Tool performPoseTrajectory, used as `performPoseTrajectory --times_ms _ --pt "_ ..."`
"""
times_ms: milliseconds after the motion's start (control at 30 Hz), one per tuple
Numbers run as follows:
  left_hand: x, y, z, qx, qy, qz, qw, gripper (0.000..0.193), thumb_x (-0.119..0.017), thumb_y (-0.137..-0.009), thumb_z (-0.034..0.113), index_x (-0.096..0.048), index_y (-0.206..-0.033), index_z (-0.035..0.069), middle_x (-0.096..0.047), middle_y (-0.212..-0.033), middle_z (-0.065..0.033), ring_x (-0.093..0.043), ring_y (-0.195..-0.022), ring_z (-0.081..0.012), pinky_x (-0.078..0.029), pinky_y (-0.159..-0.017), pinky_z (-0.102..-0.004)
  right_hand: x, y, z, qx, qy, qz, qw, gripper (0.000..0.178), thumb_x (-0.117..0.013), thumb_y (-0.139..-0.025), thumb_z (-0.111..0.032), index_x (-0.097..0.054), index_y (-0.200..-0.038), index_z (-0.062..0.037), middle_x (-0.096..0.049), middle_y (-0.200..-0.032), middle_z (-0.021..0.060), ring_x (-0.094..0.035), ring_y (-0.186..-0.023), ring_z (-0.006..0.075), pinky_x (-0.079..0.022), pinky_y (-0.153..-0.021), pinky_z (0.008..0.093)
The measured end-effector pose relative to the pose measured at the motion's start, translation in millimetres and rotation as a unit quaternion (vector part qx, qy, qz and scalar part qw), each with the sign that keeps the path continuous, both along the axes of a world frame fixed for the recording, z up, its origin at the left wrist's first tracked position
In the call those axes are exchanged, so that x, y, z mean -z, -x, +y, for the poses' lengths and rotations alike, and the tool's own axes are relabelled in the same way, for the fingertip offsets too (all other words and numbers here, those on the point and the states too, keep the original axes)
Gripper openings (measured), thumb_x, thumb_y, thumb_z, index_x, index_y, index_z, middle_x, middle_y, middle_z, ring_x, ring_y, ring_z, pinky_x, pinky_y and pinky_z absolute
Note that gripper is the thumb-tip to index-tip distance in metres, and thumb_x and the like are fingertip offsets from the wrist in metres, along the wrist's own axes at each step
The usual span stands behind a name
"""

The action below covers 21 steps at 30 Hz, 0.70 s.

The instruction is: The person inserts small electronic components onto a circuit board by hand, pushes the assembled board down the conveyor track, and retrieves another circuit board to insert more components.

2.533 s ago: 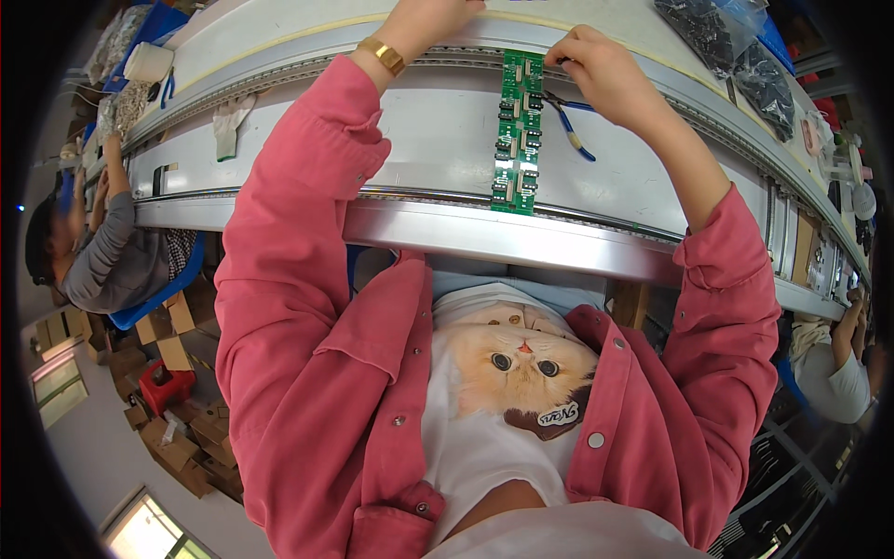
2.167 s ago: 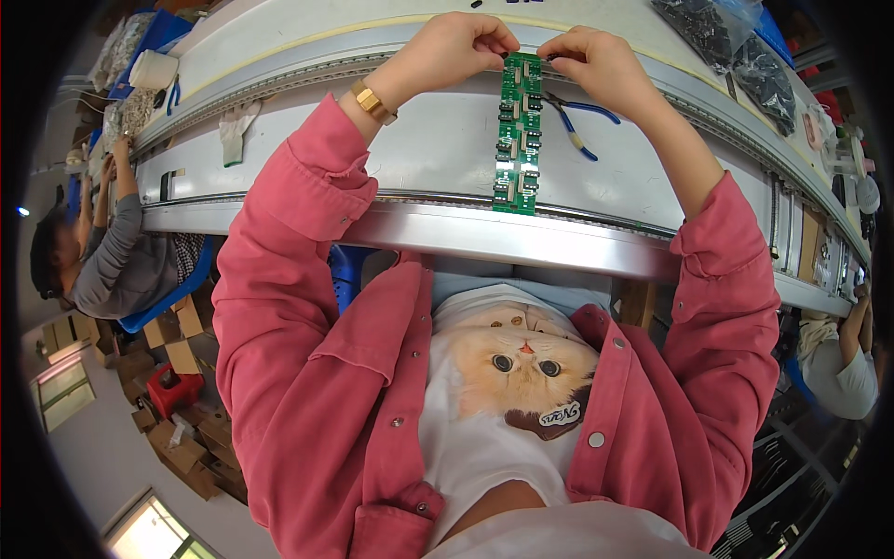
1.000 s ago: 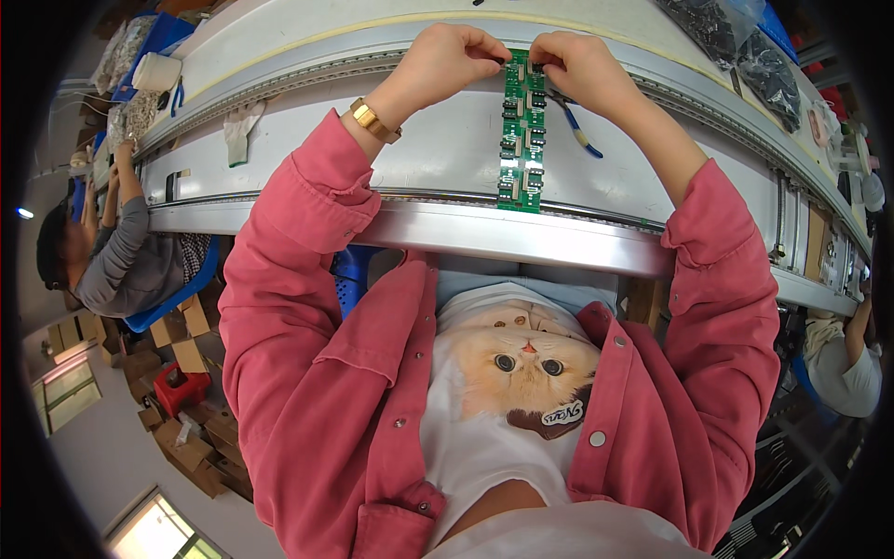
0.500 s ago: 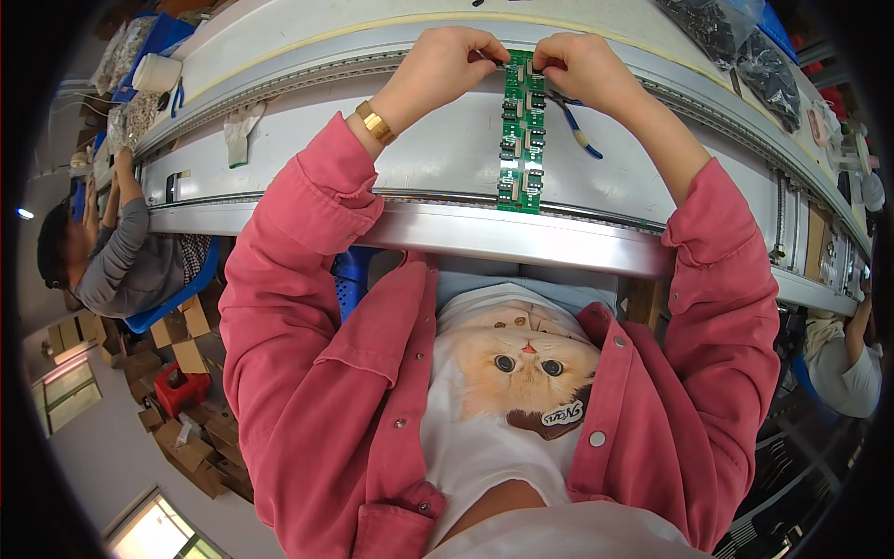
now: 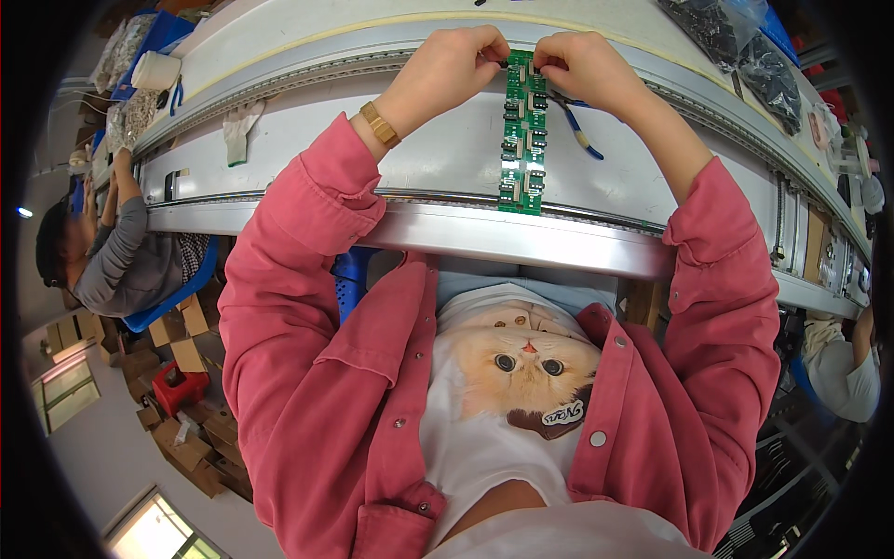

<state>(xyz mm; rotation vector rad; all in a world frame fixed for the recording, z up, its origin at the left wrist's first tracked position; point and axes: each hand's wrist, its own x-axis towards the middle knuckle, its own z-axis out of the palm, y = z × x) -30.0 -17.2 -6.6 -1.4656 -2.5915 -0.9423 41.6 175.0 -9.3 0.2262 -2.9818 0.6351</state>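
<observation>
Fairly bright, even indoor light covers the long white surface, leaving soft, faint shadows and small whitish reflections. A broad pale glare runs along the smooth silver metal rail at its near side. The pale-framed window at lower left is overexposed, and a small bluish-white light glows at the left rim. The lower right is dim. Fisheye distortion bows straight edges, and the corners go black. The narrow green circuit board looks reasonably sharp; the outer edges look softer.
</observation>
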Motion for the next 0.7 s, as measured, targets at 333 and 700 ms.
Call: performPoseTrajectory --times_ms 333,700 --pt "-5.5 -2.7 -1.4 0.004 0.04 -0.01 0.999 0.01 -0.064 -0.079 0.004 -0.068 -0.088 0.003 -0.068 -0.08 -0.0042 -0.058 -0.064 -0.0146 -0.047 -0.06 -0.024 0.7 0.1 -0.1 -0.008 0.009 0.018 1.0 0.005 -0.062 -0.074 -0.001 -0.064 -0.078 -0.0026 -0.064 -0.076 0.0069 -0.056 -0.062 0.0213 -0.048 -0.061 0.0295" --pt "-1.8 -2.2 -0.2 0.009 0.04 -0.001 0.999 0.01 -0.063 -0.078 0.004 -0.068 -0.087 0.003 -0.068 -0.078 -0.0043 -0.057 -0.062 -0.0143 -0.046 -0.058 -0.024 0.8 2.0 1.9 -0.014 0.008 0.007 1.0 0.006 -0.061 -0.074 -0.001 -0.065 -0.079 -0.0021 -0.064 -0.077 0.0074 -0.056 -0.063 0.0221 -0.048 -0.061 0.0298"
